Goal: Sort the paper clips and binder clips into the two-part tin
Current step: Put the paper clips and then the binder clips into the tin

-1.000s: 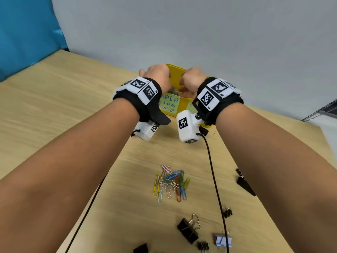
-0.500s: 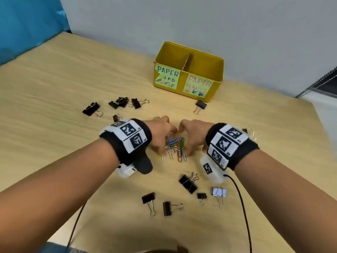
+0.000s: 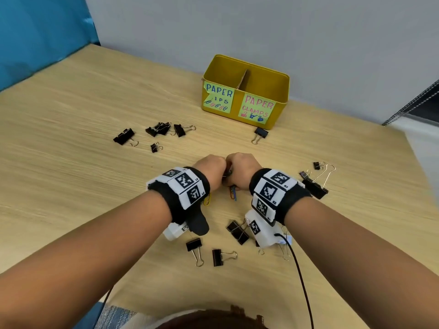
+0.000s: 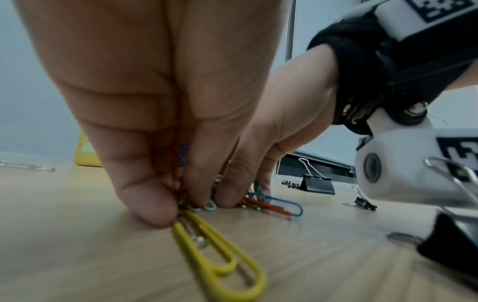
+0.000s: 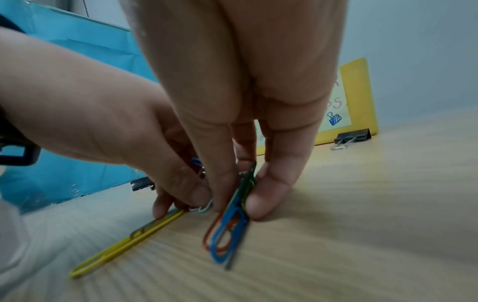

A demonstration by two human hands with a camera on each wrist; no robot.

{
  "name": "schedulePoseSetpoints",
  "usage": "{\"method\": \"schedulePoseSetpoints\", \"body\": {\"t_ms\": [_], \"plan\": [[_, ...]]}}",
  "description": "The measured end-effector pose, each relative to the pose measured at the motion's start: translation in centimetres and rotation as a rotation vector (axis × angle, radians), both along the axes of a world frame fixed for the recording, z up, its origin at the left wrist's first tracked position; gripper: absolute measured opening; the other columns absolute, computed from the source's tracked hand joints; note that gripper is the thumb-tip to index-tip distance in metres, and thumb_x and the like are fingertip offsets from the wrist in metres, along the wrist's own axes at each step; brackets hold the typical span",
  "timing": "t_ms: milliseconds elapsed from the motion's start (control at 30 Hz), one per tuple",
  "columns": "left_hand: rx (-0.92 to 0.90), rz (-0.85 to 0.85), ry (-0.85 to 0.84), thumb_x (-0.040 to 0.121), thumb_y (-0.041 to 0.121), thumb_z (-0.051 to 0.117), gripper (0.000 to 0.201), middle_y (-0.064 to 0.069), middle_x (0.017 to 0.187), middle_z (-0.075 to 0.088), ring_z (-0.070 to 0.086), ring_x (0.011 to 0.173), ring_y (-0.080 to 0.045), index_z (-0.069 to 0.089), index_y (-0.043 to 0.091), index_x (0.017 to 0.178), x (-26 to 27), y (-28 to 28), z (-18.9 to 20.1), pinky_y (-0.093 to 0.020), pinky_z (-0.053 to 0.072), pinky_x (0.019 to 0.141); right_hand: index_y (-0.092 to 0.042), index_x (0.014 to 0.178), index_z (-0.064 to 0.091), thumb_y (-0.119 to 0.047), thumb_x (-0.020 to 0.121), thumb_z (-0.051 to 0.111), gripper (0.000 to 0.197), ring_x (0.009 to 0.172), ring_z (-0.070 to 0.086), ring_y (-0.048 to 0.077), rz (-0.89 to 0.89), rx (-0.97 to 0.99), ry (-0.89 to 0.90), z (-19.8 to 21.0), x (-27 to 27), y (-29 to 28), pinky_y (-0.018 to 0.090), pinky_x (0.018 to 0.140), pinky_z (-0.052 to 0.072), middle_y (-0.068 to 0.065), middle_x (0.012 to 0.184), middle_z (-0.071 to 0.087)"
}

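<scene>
Paper clips [image 5: 227, 222] bunched on the counter [image 3: 71, 186], thin coated wire loops in yellow, blue, red and green, pinched from both sides: left hand [image 3: 210, 170] on the yellow end, right hand [image 3: 242, 170] on the blue-and-red stack. Best to squeeze the bundle tight, scoop fingertips under the slippery wire, lift level so none slides out. Yellow tin [image 3: 280, 91] well beyond, smooth-walled, divider upright, left half labelled for clips. Black binder clips [image 3: 123, 137] scattered around.

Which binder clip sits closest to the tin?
The black binder clip lying alone just in front of the yellow tin, below its PAPER CLAMPS label, wire handles pointing toward the person. All the other binder clips lie farther out on the table.
</scene>
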State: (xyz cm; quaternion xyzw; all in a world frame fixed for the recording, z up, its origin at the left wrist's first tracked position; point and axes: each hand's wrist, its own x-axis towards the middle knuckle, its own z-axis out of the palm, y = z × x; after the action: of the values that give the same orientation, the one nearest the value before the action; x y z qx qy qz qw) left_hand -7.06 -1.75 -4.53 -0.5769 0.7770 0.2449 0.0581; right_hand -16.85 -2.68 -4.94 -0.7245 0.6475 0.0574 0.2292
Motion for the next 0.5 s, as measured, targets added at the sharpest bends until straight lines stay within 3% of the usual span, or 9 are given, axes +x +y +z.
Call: {"method": "schedulePoseSetpoints", "body": {"t_ms": [133, 233, 300, 367, 400, 467, 500], "plan": [[0.08, 0.201, 0.153, 0.086, -0.002, 0.055, 0.025, -0.021, 0.111, 0.065, 0.066, 0.101, -0.033, 0.062, -0.003, 0.11, 0.6, -1.1, -0.2, -0.033, 0.055, 0.086, -0.006, 0.103, 0.068, -0.008, 0.078, 0.066, 0.026, 0.097, 0.066, 0.03, -0.094, 0.026, -0.138, 0.0, -0.4, -0.5, 0.034, 0.079, 0.057, 0.015, 0.107, 0.068], [0.249, 0.391, 0.39, 0.08, -0.008, 0.064, 0.009, -0.017, 0.072, 0.067, 0.07, 0.056, -0.023, 0.064, -0.002, 0.086, 1.6, -2.4, -0.7, -0.041, 0.062, 0.071, -0.006, 0.098, 0.072, -0.004, 0.076, 0.069, 0.022, 0.066, 0.065, 0.021, -0.212, 0.095, -0.306, 0.0, -1.0, -1.4, 0.032, 0.068, 0.06, 0.007, 0.085, 0.067], [0.33, 0.468, 0.489, 0.077, -0.011, 0.066, 0.016, -0.01, 0.048, 0.063, 0.06, 0.032, -0.01, 0.059, 0.002, 0.071, 2.3, -3.2, -0.9, -0.027, 0.059, 0.052, -0.007, 0.091, 0.072, -0.001, 0.075, 0.072, 0.017, 0.056, 0.059, 0.015, -0.287, 0.153, -0.403, -0.1, -1.3, -1.9, 0.03, 0.065, 0.059, 0.003, 0.073, 0.061], [0.357, 0.485, 0.538, 0.076, -0.012, 0.067, 0.024, -0.004, 0.034, 0.06, 0.059, 0.03, -0.007, 0.057, 0.005, 0.062, 2.9, -3.9, -0.8, -0.021, 0.056, 0.045, -0.012, 0.074, 0.068, 0.001, 0.075, 0.072, 0.014, 0.057, 0.06, 0.016, -0.322, 0.204, -0.483, 0.1, -1.6, -2.6, 0.032, 0.068, 0.059, 0.005, 0.073, 0.062], [0.357, 0.489, 0.554, 0.076, -0.012, 0.067, 0.025, -0.005, 0.036, 0.06, 0.061, 0.033, -0.009, 0.057, 0.005, 0.061, 3.0, -4.3, -0.7, -0.024, 0.057, 0.048, -0.016, 0.068, 0.065, 0.003, 0.076, 0.071, 0.021, 0.057, 0.061, 0.016, -0.331, 0.222, -0.518, 0.2, -1.7, -3.0, 0.03, 0.067, 0.059, 0.006, 0.074, 0.063], [0.322, 0.483, 0.565, 0.075, -0.012, 0.068, 0.025, -0.012, 0.051, 0.063, 0.064, 0.046, -0.016, 0.058, 0.006, 0.062, 3.1, -5.4, 0.0, -0.032, 0.06, 0.064, -0.015, 0.07, 0.065, 0.005, 0.077, 0.07, 0.021, 0.056, 0.062, 0.017, -0.344, 0.237, -0.577, 0.9, -1.9, -4.2, 0.025, 0.059, 0.058, 0.008, 0.073, 0.064], [0.305, 0.482, 0.582, 0.075, -0.012, 0.068, 0.024, -0.013, 0.058, 0.062, 0.063, 0.047, -0.016, 0.058, 0.006, 0.063, 3.1, -6.0, 0.6, -0.032, 0.06, 0.066, -0.009, 0.077, 0.068, 0.006, 0.077, 0.069, 0.015, 0.054, 0.062, 0.016, -0.346, 0.229, -0.606, 1.6, -2.0, -4.8, 0.023, 0.054, 0.057, 0.008, 0.072, 0.064]]}}
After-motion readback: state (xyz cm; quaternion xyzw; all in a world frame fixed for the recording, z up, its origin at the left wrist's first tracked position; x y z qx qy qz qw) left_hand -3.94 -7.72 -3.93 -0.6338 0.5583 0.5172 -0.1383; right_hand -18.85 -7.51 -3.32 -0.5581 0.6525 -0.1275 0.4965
